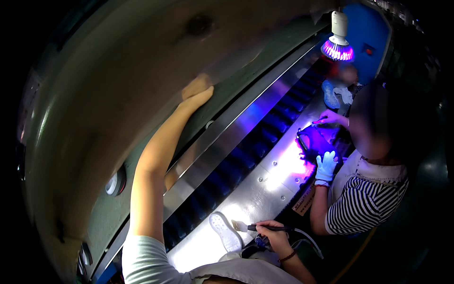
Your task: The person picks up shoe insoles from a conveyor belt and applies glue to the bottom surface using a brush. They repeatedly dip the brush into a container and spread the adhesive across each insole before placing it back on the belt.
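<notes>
My left arm stretches far forward over the conveyor's metal rail, and my left hand (pixel 201 96) is at the dark green surface beside the large curved metal hood. Its fingers are not clear enough to read. In my right hand (pixel 273 233), near the front edge of the bench, is a black-handled brush (pixel 241 226) with a hose running from its back end. Its pale bristles point left, close to a white shoe sole (pixel 224 231) that lies on the bright metal bench.
Dark conveyor rollers (pixel 241 158) run diagonally between the rail and the metal bench (pixel 265 189). At right, a co-worker in a striped sleeve (pixel 362 208) with one white glove (pixel 326 165) handles a dark piece under purple light. A purple lamp (pixel 338 48) hangs beyond.
</notes>
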A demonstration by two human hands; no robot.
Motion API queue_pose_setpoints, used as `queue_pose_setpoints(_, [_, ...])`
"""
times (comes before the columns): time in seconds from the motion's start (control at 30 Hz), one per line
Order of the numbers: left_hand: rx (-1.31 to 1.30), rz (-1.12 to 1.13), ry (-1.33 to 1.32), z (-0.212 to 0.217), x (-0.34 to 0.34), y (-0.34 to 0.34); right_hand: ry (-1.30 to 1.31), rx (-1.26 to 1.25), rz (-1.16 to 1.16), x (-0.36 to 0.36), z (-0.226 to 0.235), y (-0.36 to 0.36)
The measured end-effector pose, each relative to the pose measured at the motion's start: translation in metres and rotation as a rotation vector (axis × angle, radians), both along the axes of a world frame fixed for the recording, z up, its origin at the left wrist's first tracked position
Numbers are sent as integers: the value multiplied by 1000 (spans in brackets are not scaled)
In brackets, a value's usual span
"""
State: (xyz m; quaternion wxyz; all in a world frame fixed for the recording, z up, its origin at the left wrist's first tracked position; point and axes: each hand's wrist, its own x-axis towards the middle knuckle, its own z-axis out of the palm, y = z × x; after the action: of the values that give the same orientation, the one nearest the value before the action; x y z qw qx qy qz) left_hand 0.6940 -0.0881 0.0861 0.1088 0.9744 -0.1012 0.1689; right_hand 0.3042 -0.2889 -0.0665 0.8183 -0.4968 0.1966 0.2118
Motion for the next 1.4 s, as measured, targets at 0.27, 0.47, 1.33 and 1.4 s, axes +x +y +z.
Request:
queue_pose_setpoints(0.27, [42, -227, -59, 0, 91, -86, 60, 23, -111, 7, -4, 1])
queue_pose_setpoints(0.47, [22, -129, -198, -11, 154, -109, 208, 101, -292, -7, -32, 2])
queue_pose_setpoints(1.33, [318, -236, -260, 56, -246, 105, -123, 74, 186, -46, 32, 30])
queue_pose_setpoints(1.4, [339, -280, -260, 60, -272, 107, -112, 76, 172, -58, 39, 39])
